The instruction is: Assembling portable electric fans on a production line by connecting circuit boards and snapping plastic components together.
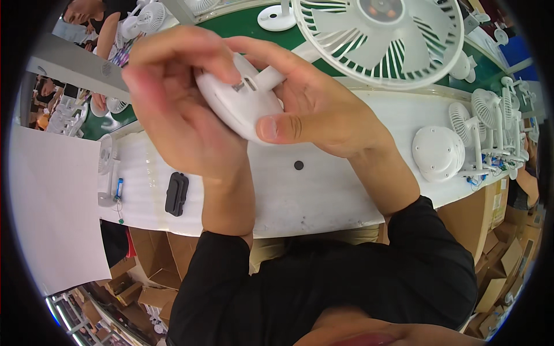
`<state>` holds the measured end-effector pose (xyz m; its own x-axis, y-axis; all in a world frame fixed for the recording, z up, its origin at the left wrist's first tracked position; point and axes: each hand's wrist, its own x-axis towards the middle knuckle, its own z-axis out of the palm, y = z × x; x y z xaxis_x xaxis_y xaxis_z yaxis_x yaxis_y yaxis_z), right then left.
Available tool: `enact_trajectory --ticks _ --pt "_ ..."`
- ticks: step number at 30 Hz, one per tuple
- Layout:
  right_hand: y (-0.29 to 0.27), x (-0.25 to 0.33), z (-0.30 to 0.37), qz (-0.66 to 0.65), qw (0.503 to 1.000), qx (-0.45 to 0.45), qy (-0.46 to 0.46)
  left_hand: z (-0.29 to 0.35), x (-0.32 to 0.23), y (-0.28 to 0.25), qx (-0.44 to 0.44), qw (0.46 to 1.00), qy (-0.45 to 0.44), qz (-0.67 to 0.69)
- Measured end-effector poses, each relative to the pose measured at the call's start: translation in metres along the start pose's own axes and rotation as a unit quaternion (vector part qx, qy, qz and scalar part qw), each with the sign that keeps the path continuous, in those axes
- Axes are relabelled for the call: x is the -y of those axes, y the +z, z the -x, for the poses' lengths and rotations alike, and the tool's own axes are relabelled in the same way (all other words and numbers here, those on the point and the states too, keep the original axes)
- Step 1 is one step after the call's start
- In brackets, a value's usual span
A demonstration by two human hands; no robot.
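Note:
A white desk fan is raised over the table, tilted, its rounded base (234,109) between my hands and its round slatted head (381,40) at the upper right. My left hand (179,109) cups the base's left side, with a fingertip pressed near a small slot on its edge. From the other side my right hand (332,109) grips the base, thumb along its near rim and fingers behind the stem. Beneath them a small black disc (299,165) lies on the table. A black oblong plastic piece (176,194) is left of my left forearm.
The white-covered table (346,190) has a round white base (438,154) and several white fans (487,109) at right. A fan part with a blue cylinder (119,188) and wires lies at left. Open cardboard boxes (156,256) stand below. Another person (107,34) works at far left.

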<state>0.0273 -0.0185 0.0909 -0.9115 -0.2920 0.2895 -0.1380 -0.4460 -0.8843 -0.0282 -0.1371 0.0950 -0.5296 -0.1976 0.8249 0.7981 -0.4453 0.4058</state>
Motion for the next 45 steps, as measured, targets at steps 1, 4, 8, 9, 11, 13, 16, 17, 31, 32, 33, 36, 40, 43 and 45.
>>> enact_trajectory --ticks 1,4,8,9,11,13,16,17,31,32,33,36,40,43,45 --pt "0.001 0.002 0.000 0.004 1.000 -0.007 0.011 0.000 -0.003 -0.002 0.013 1.000 -0.010 -0.017" --pt "0.004 0.005 -0.002 0.016 0.998 -0.030 0.046 -0.002 -0.007 -0.009 0.052 0.996 -0.041 -0.067" --pt "0.006 -0.005 0.000 0.122 0.991 -0.018 -0.043 -0.001 -0.010 -0.010 0.053 0.998 -0.005 0.025" --pt "0.007 -0.007 0.001 0.157 0.985 -0.013 -0.075 -0.001 -0.012 -0.010 0.054 0.997 0.010 0.055" --pt "0.005 -0.008 -0.001 0.135 0.988 -0.016 -0.075 -0.004 -0.010 -0.001 0.023 0.999 -0.018 0.045" --pt "0.003 -0.010 -0.003 0.087 0.994 -0.026 -0.066 -0.007 -0.009 0.008 -0.041 0.995 -0.083 0.025" --pt "0.008 -0.008 -0.002 0.057 0.997 -0.029 -0.046 -0.008 -0.010 0.002 -0.044 0.991 -0.122 0.040" --pt "0.011 -0.007 -0.001 0.053 0.998 -0.030 -0.033 -0.007 -0.010 -0.004 -0.012 0.989 -0.129 0.067" --pt "0.001 0.003 -0.004 0.194 0.975 0.026 -0.104 -0.006 -0.013 0.015 -0.009 0.989 -0.110 0.099" --pt "0.005 0.002 -0.004 0.168 0.982 0.015 -0.088 -0.004 -0.007 0.009 0.018 0.983 -0.108 0.144" --pt "0.007 0.001 -0.003 0.144 0.987 0.003 -0.072 -0.001 -0.002 0.004 0.045 0.975 -0.106 0.189" --pt "0.006 0.003 -0.003 0.148 0.987 0.006 -0.061 0.001 -0.002 0.001 0.088 0.972 -0.076 0.205" --pt "0.002 0.014 0.001 0.233 0.967 0.059 -0.087 0.003 -0.012 0.004 0.141 0.983 0.015 0.113" --pt "0.003 0.024 0.004 0.243 0.960 0.081 -0.108 0.007 -0.025 0.015 0.105 0.993 -0.051 0.014" --pt "0.004 0.025 0.006 0.246 0.958 0.089 -0.114 0.003 -0.031 0.019 0.115 0.991 -0.059 -0.036"
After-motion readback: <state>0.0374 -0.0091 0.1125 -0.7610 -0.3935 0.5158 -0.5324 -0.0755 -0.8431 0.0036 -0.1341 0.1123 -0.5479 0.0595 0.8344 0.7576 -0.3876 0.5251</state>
